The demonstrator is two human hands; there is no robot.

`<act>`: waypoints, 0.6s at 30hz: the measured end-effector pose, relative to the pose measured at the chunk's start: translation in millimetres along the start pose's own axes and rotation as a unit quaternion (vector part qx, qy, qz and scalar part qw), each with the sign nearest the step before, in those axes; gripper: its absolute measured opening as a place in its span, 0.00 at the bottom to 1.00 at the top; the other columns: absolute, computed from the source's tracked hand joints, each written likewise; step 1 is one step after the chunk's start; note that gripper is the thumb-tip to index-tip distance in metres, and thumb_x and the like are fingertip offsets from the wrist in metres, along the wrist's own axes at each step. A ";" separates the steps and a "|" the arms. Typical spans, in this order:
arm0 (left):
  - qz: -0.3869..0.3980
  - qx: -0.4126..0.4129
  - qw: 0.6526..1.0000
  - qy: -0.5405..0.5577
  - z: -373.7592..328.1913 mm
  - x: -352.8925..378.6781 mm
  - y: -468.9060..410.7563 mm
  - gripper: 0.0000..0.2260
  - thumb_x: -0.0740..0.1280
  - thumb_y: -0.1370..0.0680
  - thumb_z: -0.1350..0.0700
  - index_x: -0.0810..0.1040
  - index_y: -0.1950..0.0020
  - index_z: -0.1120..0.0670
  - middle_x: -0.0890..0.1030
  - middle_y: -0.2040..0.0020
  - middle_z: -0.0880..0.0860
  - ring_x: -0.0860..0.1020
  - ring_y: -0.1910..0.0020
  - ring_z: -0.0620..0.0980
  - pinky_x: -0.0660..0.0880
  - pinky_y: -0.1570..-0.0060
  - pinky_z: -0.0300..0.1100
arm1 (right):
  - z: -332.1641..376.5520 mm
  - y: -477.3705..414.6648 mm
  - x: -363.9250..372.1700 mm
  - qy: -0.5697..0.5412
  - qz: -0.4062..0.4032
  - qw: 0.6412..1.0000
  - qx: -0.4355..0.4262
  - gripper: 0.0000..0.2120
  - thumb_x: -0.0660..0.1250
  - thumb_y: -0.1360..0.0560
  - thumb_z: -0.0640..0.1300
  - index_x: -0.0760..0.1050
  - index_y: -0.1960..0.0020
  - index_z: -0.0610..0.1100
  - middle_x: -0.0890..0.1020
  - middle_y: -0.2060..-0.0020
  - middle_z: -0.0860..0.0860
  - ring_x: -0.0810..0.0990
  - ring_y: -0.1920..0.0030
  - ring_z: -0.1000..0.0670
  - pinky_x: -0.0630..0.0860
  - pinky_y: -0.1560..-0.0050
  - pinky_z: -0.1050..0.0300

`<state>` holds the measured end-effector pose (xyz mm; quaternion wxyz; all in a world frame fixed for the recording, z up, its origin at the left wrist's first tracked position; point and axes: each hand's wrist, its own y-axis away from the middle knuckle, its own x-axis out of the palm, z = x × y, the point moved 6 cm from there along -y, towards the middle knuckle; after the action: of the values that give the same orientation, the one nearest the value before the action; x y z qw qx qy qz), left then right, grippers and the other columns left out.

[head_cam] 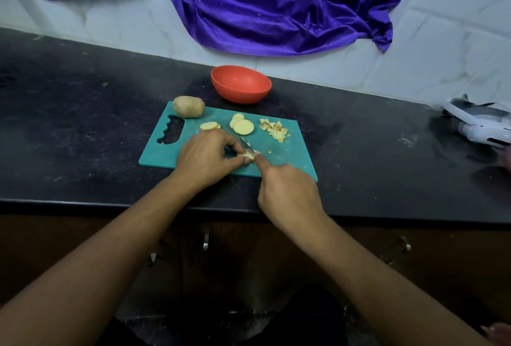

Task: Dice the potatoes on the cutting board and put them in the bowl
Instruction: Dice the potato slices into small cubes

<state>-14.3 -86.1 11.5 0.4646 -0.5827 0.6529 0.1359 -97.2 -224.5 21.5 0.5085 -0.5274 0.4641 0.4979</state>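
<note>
While a black speckled stone counter (pixel 83 124) runs across the view, a teal plastic cutting board (pixel 293 152) lies on it near the front edge, its wavy handle cut-out (pixel 170 133) at the left end. On the board's far left corner sits a whole unpeeled brown potato (pixel 189 106). Just right of it lies a pale round potato slice (pixel 209 125), partly behind the left hand (pixel 206 156). That hand rests on the board with fingers and thumb curled, pinching a small pale potato piece (pixel 249 155) near the board's front edge.

Behind the board, close to the white tiled wall (pixel 442 55), stands an orange-red plastic bowl (pixel 240 91); its bottom cannot be seen from this angle. A shiny purple cloth (pixel 276 8) hangs down the wall above it. Between bowl and hands, a few overlapping round slices (pixel 243 126) lie on the board.

A small metal-bladed knife (pixel 247 147) crosses the pinched piece, tip pointing away. The right hand (pixel 287 193) is clenched where the handle would be; the handle is hidden, so it seems to be gripping the knife, forefinger stretched toward the blade.

Toward the board's far right corner sits a heap of small potato dice (pixel 275 130). At the far right, a white and grey plastic device (pixel 481 124) lies on the counter.
</note>
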 end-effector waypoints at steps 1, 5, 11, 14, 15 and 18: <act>0.002 -0.001 1.000 0.000 0.4 0.3 -0.3 0.06 0.77 0.26 0.43 0.86 0.53 0.43 0.74 0.63 0.35 0.71 0.62 0.34 0.63 0.66 0.36 | 2.7 0.6 4.1 0.024 0.003 1.000 -0.011 0.32 0.59 0.16 0.48 0.50 0.16 0.51 0.77 0.51 0.48 0.79 0.51 0.46 0.73 0.59 0.49; -0.002 -0.008 1.000 -0.003 1.8 0.2 0.0 0.07 0.77 0.27 0.42 0.86 0.53 0.42 0.75 0.61 0.35 0.71 0.61 0.36 0.64 0.65 0.37 | -0.9 0.3 9.5 0.029 0.003 0.999 -0.016 0.31 0.59 0.16 0.48 0.51 0.16 0.53 0.79 0.51 0.48 0.79 0.52 0.46 0.74 0.59 0.49; -0.005 -0.011 1.000 -0.011 2.8 1.2 0.1 0.08 0.76 0.27 0.40 0.86 0.53 0.42 0.82 0.55 0.40 0.75 0.56 0.41 0.70 0.61 0.42 | -36.4 -12.6 9.5 -0.265 0.004 0.962 0.057 0.20 0.59 0.15 0.48 0.71 0.24 0.60 0.81 0.48 0.54 0.77 0.61 0.57 0.71 0.65 0.60; 0.002 -0.001 1.000 -0.006 3.5 2.1 0.7 0.07 0.76 0.26 0.42 0.86 0.51 0.42 0.83 0.53 0.39 0.75 0.56 0.40 0.70 0.59 0.41 | -42.2 -11.9 3.0 -0.327 0.020 0.942 0.073 0.19 0.60 0.14 0.47 0.71 0.24 0.57 0.77 0.56 0.57 0.74 0.62 0.58 0.68 0.65 0.63; 0.003 0.002 1.000 -0.005 3.8 2.0 1.0 0.07 0.76 0.26 0.43 0.86 0.50 0.42 0.84 0.53 0.39 0.75 0.56 0.40 0.71 0.59 0.41 | -40.0 -10.4 -0.7 -0.311 0.015 0.948 0.065 0.19 0.60 0.14 0.47 0.71 0.24 0.58 0.77 0.56 0.58 0.75 0.61 0.58 0.71 0.64 0.62; -0.003 0.009 1.000 -0.002 3.5 0.4 1.4 0.08 0.76 0.25 0.43 0.87 0.49 0.43 0.84 0.52 0.39 0.74 0.58 0.38 0.70 0.58 0.40 | -26.1 -7.4 -6.3 -0.233 0.003 0.972 0.032 0.20 0.59 0.15 0.48 0.71 0.25 0.61 0.82 0.47 0.55 0.80 0.58 0.54 0.79 0.60 0.54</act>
<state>-14.0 -83.4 8.8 0.4713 -0.5802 0.6515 0.1298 -89.0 -250.2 28.0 0.6180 -0.3788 0.3497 0.5936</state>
